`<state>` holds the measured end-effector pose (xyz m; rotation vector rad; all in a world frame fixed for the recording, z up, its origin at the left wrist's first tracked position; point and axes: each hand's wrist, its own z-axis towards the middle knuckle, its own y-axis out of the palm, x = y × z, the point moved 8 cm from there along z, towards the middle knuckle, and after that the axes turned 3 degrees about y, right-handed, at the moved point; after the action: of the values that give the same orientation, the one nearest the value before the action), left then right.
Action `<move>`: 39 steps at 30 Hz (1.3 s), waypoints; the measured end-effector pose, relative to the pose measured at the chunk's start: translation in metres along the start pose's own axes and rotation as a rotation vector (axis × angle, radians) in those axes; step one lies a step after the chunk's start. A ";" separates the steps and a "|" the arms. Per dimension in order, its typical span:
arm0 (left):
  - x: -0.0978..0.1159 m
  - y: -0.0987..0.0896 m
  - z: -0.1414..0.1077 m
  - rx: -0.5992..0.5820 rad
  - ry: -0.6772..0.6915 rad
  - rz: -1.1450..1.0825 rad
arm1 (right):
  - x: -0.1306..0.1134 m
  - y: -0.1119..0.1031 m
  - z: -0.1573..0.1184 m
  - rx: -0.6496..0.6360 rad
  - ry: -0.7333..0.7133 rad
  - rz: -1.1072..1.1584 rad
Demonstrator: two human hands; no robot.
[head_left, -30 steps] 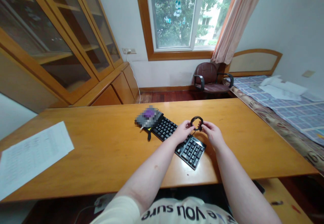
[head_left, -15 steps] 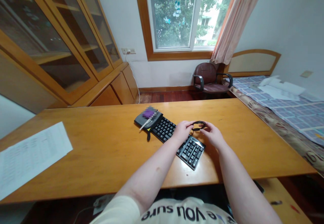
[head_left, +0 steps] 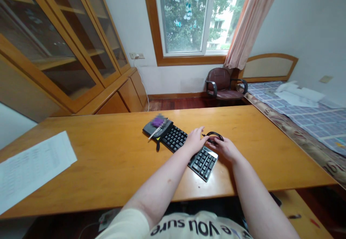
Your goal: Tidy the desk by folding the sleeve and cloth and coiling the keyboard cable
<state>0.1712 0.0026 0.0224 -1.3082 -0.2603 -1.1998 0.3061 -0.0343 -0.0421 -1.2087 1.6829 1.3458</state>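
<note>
A black keyboard (head_left: 175, 137) lies slantwise on the desk, its number pad (head_left: 204, 162) toward me. Beyond the pad, my right hand (head_left: 226, 148) is closed around a looped black cable (head_left: 215, 134). My left hand (head_left: 195, 140) is over the middle of the keyboard and hides some keys. Its thumb and forefinger are apart beside the cable's loose end; whether the thumb touches the loop I cannot tell. At the keyboard's far left end rests a dark grey pouch (head_left: 165, 130) with a blurred purple patch, a pale stick and a black pull tab (head_left: 158, 145).
Printed paper sheets (head_left: 38, 167) lie at the left of the wooden desk (head_left: 113, 159). A glass-door cabinet (head_left: 81, 52) stands at the left. Past the desk are a brown armchair (head_left: 220, 82) and a bed (head_left: 305, 116) with papers on it.
The left hand's fingers have spread and come off the cable loop. The right hand has turned and now has the loop in its grasp, slightly nearer to me.
</note>
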 end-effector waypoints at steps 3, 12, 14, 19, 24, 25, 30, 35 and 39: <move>-0.015 0.005 -0.001 -0.066 -0.081 0.030 | 0.005 0.000 0.001 0.011 -0.021 0.056; -0.017 0.021 0.003 -0.086 -0.075 -0.209 | 0.008 0.005 -0.001 0.049 -0.024 -0.004; -0.012 0.018 0.004 -0.050 -0.048 -0.232 | 0.006 0.008 -0.003 0.017 -0.031 -0.009; -0.009 0.008 0.004 0.058 -0.024 -0.225 | -0.010 0.009 -0.006 0.057 -0.130 -0.244; -0.008 0.012 0.002 0.039 -0.001 -0.235 | -0.026 0.010 -0.007 0.178 -0.246 -0.412; -0.010 0.014 0.002 0.032 -0.023 -0.262 | -0.026 0.009 -0.006 0.191 -0.241 -0.383; -0.023 0.023 0.003 0.009 -0.222 -0.542 | -0.017 0.002 -0.003 0.201 -0.207 -0.243; -0.036 0.023 0.006 0.090 -0.347 -0.640 | -0.012 -0.001 -0.002 0.208 -0.193 -0.232; -0.051 0.023 0.004 0.182 -0.401 -0.641 | -0.013 -0.005 -0.001 0.245 -0.225 -0.234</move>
<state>0.1693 0.0286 -0.0277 -1.3359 -1.1199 -1.3826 0.3156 -0.0327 -0.0323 -1.0342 1.4496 1.0570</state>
